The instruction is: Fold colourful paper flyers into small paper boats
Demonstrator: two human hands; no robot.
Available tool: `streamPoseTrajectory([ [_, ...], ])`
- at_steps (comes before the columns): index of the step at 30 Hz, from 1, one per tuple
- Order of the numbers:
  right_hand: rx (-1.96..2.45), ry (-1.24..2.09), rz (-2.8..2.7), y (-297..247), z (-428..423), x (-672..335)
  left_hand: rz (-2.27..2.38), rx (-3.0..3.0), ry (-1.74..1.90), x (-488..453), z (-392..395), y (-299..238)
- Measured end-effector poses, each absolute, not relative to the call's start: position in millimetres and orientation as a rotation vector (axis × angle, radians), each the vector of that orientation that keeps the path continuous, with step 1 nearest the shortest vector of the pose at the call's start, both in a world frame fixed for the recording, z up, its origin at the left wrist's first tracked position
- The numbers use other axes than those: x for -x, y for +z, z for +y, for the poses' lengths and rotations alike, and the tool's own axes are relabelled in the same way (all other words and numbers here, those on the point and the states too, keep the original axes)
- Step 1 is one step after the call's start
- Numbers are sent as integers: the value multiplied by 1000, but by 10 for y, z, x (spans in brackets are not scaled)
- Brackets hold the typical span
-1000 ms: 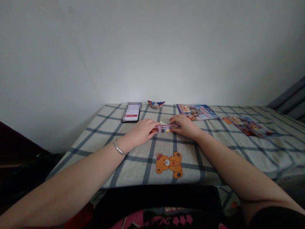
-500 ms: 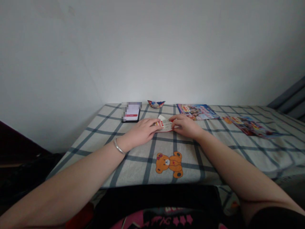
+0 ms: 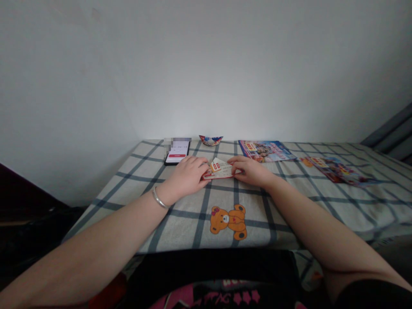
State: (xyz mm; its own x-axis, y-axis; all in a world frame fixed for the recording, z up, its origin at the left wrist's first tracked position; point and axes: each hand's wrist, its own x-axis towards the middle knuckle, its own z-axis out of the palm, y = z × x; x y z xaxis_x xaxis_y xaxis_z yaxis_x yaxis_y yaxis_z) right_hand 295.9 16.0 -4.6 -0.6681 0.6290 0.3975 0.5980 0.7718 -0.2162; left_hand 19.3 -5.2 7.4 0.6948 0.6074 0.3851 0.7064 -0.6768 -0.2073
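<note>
A small folded sheet of printed paper (image 3: 222,170), cream with red edges and yellow-red print, lies on the checked tablecloth between my hands. My left hand (image 3: 189,174), a silver bangle at its wrist, grips the left end with fingers bent over it. At the opposite end, my right hand (image 3: 249,170) pinches the paper between thumb and fingers. The fingers cover both ends of the sheet. Beyond it, near the wall, stands a boat-shaped folded paper (image 3: 210,140) in blue, red and white.
A phone (image 3: 177,152) with a lit screen lies behind my left hand. Two colourful printed leaflets lie to the right: one leaflet (image 3: 268,151) near the wall, the other leaflet (image 3: 344,170) farther right. An orange bear print (image 3: 228,222) marks the tablecloth before me.
My left hand has slid slightly left along the paper, so more of its left part shows. My right hand has hardly moved.
</note>
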Motion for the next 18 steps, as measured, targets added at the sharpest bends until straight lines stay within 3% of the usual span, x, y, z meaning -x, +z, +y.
streamPoseTrajectory([
  [18,915,248,-2434,-43,146,-2917,-1298,2758,-758,-207,56,-45],
])
